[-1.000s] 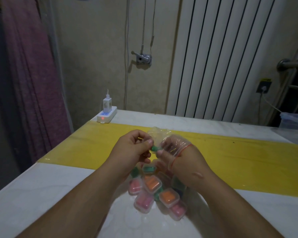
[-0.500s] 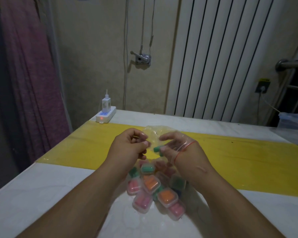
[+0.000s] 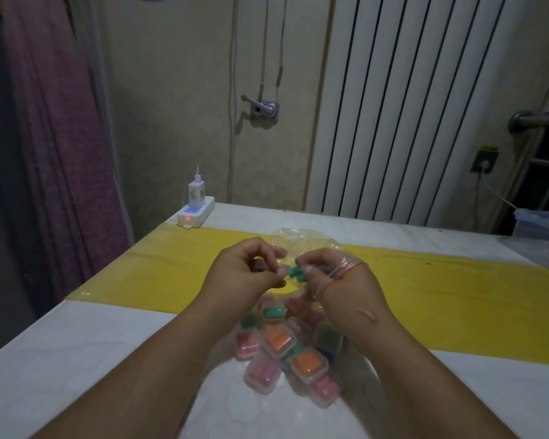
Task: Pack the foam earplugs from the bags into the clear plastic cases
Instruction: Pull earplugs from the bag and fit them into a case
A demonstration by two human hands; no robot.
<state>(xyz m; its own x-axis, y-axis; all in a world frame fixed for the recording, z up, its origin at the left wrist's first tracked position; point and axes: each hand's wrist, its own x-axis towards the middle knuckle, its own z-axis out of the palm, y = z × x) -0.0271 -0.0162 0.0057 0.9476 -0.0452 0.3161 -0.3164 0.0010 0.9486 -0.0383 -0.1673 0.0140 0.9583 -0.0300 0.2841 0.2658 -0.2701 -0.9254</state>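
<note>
Both hands are raised above a heap of clear plastic cases (image 3: 279, 340) filled with pink, orange and green earplugs. My right hand (image 3: 336, 280) pinches green foam earplugs (image 3: 295, 273) at its fingertips, with a clear bag with a red zip edge (image 3: 343, 267) draped over its back. My left hand (image 3: 251, 270) is curled close beside it, its fingertips at the bag's crumpled clear plastic (image 3: 290, 240); what exactly it pinches is hidden.
The cases lie on a white table (image 3: 76, 359) with a yellow strip (image 3: 441, 293) across it. A white power strip with a charger (image 3: 195, 210) sits at the far left corner. A clear container (image 3: 541, 221) stands at the right edge.
The hands drew slightly apart, then stayed close. The green earplugs now show more clearly at my right fingertips, and the bag has slid further over the back of my right hand.
</note>
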